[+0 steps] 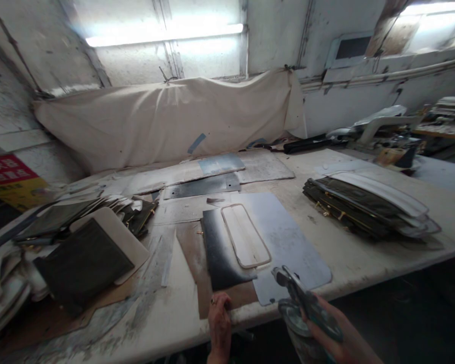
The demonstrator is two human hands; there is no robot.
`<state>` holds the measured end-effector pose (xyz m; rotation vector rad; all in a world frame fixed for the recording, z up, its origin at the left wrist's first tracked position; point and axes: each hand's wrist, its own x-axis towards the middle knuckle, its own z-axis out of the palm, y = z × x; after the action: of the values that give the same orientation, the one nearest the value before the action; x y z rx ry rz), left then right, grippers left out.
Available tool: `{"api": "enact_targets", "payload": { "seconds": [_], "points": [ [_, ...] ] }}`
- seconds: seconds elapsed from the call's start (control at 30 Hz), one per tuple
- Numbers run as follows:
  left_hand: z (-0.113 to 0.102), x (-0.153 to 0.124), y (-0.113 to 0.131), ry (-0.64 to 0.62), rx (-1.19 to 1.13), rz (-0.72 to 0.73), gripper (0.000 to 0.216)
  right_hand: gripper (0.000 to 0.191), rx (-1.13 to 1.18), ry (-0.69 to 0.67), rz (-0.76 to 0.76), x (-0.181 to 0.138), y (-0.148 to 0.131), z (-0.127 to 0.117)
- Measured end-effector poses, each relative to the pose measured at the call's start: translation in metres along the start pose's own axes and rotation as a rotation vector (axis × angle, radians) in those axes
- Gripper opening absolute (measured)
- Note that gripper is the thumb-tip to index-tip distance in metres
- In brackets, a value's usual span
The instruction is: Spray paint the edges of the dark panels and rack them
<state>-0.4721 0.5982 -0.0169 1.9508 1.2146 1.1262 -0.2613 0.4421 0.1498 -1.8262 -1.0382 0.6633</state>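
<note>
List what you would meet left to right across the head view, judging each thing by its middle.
Red-and-yellow sign, dark rectangular panel, left hand, brown-rimmed white piece, spray gun in the right hand, stack of dark and white pieces.

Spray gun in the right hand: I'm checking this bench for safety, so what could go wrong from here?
Spray could land on the bare left hand, which is close to the dark panel.
If the right hand swings the spray gun aside, drift might speckle the stack of dark pieces lying uncovered on the table.
The cup appears near the table's front edge, so it might bump it.
</note>
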Motion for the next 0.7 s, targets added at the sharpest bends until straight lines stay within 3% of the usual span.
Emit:
{"api": "enact_targets", "payload": {
  "seconds": [0.33, 0.7],
  "points": [
    [0.009, -0.001, -0.007, 0.118, 0.089, 0.062, 0.028, 0.031, 0.025, -0.031, 0.003, 0.000, 0.002, -0.026],
    [0.012, -0.003, -0.001, 0.091, 0.206, 0.104, 0.028, 0.026, -0.023, -0.065, -0.039, -0.009, 0.025, -0.032]
  ]
}}
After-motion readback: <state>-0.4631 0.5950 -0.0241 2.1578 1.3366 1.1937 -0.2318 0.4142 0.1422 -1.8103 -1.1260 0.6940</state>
